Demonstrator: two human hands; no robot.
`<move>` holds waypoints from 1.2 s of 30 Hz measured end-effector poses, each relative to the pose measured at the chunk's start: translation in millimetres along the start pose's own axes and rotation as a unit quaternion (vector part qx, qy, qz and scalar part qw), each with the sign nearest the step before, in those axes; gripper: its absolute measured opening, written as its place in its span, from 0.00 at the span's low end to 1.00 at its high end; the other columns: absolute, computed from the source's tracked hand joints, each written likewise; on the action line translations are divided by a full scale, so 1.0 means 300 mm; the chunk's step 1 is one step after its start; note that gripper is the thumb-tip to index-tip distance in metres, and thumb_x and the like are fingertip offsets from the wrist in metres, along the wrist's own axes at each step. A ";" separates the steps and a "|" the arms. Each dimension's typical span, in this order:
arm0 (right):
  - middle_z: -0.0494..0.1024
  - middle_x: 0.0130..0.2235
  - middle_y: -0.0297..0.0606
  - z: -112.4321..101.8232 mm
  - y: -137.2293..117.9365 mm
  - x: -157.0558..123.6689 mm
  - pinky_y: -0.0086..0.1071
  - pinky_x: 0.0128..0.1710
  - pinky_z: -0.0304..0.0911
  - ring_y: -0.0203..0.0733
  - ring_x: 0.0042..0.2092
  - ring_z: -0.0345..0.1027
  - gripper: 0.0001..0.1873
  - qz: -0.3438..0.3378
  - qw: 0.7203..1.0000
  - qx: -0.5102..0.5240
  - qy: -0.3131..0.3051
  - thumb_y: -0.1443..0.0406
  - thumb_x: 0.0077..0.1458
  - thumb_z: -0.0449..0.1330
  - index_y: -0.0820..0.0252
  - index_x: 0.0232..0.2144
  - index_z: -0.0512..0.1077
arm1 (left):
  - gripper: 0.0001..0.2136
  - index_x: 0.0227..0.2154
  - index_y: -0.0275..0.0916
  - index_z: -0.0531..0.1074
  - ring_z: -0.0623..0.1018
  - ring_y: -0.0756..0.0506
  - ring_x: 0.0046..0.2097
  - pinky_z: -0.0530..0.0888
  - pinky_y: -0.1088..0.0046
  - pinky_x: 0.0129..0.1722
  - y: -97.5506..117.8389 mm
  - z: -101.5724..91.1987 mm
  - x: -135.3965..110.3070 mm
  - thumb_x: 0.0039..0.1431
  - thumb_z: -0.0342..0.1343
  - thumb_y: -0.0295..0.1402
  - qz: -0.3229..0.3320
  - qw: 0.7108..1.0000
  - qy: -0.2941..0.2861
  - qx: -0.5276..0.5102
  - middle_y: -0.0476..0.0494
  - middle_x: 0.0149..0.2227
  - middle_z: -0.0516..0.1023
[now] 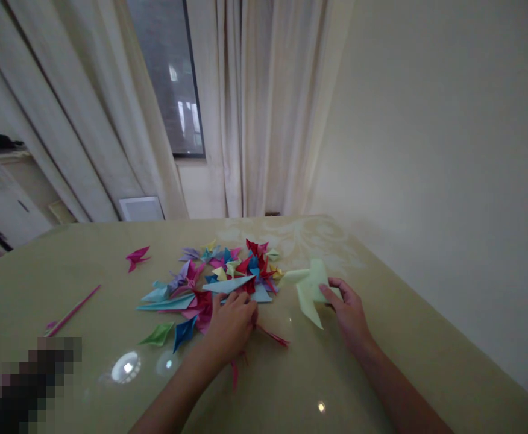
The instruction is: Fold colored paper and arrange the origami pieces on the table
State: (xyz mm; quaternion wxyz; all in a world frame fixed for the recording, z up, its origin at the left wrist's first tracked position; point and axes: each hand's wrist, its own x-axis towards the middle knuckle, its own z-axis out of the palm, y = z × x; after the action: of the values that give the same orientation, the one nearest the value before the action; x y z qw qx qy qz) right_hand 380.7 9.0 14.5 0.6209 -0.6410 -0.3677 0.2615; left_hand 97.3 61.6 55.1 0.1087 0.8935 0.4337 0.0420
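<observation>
pinching pale-green pinwheel (310,290), right grip (348,310) closed at edge; left grip (234,320) touching paper pile (228,284), openness unclear.

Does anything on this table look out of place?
A pink folded paper and a slim pink piece lie off to the left, apart from the jumbled pile of folded papers; nothing looks spilled.

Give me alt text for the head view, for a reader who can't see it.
A right hand holds a pale green paper pinwheel shape while the left hand reaches into the near side of a colourful heap of folded paper on a glossy table. Pale curtains hang behind.
</observation>
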 end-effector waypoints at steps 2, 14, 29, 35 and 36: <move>0.82 0.43 0.43 -0.014 0.014 0.022 0.39 0.36 0.72 0.50 0.39 0.76 0.26 0.008 1.000 0.002 0.017 0.47 0.48 0.70 0.58 0.42 0.77 | 0.11 0.38 0.46 0.79 0.75 0.35 0.59 0.60 0.41 0.61 0.006 -0.010 0.002 0.63 0.55 0.24 0.006 0.999 0.007 -0.031 0.43 0.50 0.81; 0.79 0.39 0.42 0.040 -0.075 -0.165 0.37 0.34 0.68 0.46 0.36 0.72 0.33 -0.202 0.970 0.004 -0.137 0.37 0.66 0.52 0.56 0.50 0.77 | 0.15 0.53 0.45 0.71 0.80 0.44 0.41 0.70 0.71 0.39 0.109 0.016 -0.017 0.70 0.46 0.23 0.089 0.970 0.061 -0.219 0.47 0.42 0.82; 0.73 0.23 0.33 0.080 -0.031 -0.156 0.31 0.28 0.62 0.39 0.27 0.65 0.25 -0.085 0.985 -0.025 -0.148 0.44 0.66 0.59 0.60 0.34 0.78 | 0.29 0.67 0.39 0.66 0.74 0.33 0.64 0.65 0.50 0.64 -0.246 0.020 0.015 0.63 0.53 0.23 -0.099 0.988 0.093 0.070 0.32 0.63 0.76; 0.76 0.25 0.33 0.087 -0.028 -0.174 0.31 0.30 0.67 0.40 0.27 0.69 0.22 -0.078 0.982 -0.017 -0.173 0.47 0.66 0.61 0.60 0.42 0.79 | 0.15 0.49 0.43 0.81 0.79 0.33 0.56 0.69 0.49 0.59 -0.230 0.011 0.019 0.71 0.49 0.30 -0.094 0.986 0.100 0.091 0.36 0.51 0.82; 0.76 0.24 0.33 0.088 -0.030 -0.176 0.31 0.30 0.67 0.40 0.27 0.70 0.21 -0.079 0.982 -0.018 -0.171 0.48 0.66 0.62 0.60 0.42 0.79 | 0.15 0.46 0.42 0.81 0.80 0.33 0.55 0.70 0.49 0.58 -0.227 -0.001 0.019 0.72 0.47 0.31 -0.094 0.986 0.107 0.092 0.36 0.50 0.82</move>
State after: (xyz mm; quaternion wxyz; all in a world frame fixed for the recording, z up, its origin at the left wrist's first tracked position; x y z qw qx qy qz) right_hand 327.3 -17.5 14.6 0.5562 -0.5668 -0.5224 0.3107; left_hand 48.7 107.2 39.7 -0.0177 0.8453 0.5268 0.0872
